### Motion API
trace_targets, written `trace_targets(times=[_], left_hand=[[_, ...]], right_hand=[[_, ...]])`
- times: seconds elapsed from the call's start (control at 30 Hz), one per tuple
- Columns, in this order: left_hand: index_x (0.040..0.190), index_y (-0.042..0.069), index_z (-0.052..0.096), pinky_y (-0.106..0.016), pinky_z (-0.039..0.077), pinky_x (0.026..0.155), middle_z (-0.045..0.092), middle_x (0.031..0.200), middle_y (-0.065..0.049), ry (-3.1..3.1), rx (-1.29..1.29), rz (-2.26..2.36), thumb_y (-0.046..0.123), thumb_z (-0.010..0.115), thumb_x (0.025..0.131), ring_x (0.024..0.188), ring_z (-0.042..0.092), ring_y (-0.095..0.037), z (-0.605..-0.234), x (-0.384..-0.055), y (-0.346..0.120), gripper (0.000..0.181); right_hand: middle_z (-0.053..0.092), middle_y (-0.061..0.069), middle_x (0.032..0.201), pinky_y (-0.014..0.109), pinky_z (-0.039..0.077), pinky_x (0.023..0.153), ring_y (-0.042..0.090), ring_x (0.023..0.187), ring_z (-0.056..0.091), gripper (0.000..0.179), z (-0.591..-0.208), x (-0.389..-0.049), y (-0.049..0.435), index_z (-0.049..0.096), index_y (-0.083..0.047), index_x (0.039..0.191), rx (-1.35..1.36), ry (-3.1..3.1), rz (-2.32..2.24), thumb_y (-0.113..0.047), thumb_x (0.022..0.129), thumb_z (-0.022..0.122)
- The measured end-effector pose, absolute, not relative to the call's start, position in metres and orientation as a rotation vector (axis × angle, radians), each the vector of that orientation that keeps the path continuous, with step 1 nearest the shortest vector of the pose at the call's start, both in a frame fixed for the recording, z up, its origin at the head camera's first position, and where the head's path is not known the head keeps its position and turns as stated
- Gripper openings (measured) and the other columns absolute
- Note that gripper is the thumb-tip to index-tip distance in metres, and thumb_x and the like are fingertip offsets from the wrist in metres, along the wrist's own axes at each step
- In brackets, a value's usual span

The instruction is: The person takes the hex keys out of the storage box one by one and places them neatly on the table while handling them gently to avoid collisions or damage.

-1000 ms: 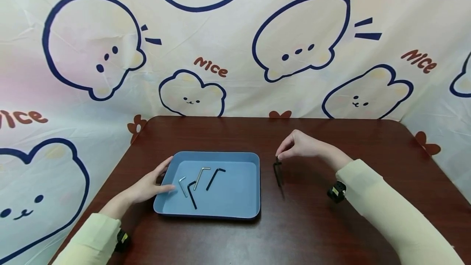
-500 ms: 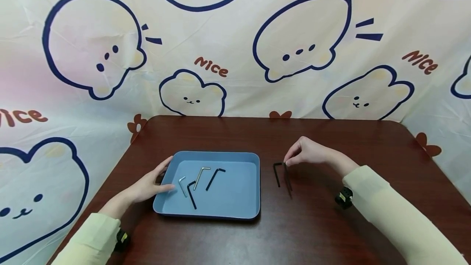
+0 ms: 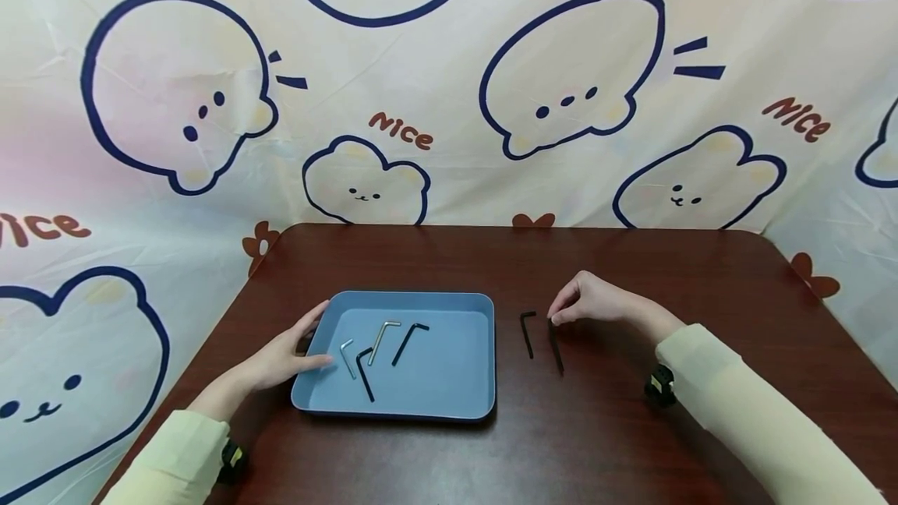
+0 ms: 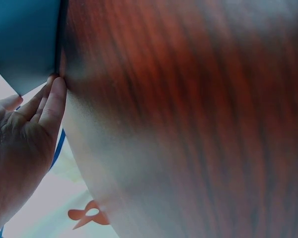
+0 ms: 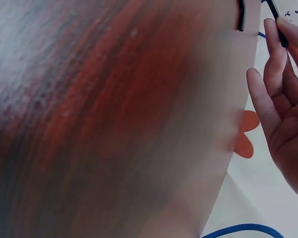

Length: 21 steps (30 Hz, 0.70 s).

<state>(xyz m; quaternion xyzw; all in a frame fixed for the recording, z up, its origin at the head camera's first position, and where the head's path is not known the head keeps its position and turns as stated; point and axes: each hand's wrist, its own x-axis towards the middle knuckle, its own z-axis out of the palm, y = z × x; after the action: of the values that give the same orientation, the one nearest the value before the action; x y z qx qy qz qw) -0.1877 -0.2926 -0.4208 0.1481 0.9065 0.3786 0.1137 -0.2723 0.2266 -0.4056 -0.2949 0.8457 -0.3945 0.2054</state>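
Note:
My left hand holds the left side of a blue rectangular tray, thumb over the rim and fingers against the outer wall. In the left wrist view, those fingers lie nearly straight along the tray's side. Between thumb and fingertips, my right hand pinches the short end of a black hex key, whose long arm slants down toward the table. Another black hex key lies on the table just left of it. Inside the tray are a small silver hex key, a pale metallic one and two black ones.
The dark brown wooden table carries everything. Behind and beside it hangs a pale cloth printed with cartoon bears. Each wrist wears a small black device, such as the one at the right sleeve.
My right hand has moved right and slightly nearer me with its hex key, lowering it beside the one on the table. My left hand and the tray have stayed in place.

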Motion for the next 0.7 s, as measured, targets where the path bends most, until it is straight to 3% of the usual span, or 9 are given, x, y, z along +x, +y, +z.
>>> trace_targets(times=[0.7], left_hand=[[0.156,0.008,0.009,-0.062,0.036,0.099,0.025,0.150,-0.031,2.638,0.404,1.125,0.022,0.074,0.087,0.133,0.030,-0.051,-0.420,-0.186,-0.291,0.096]], right_hand=[[0.067,-0.001,0.077,0.024,0.042,0.051,0.013,0.057,0.049,0.006,-0.429,-0.278,0.227,0.077,-0.007,0.089,-0.672,2.489,-1.108,-0.011,0.087,0.073]])
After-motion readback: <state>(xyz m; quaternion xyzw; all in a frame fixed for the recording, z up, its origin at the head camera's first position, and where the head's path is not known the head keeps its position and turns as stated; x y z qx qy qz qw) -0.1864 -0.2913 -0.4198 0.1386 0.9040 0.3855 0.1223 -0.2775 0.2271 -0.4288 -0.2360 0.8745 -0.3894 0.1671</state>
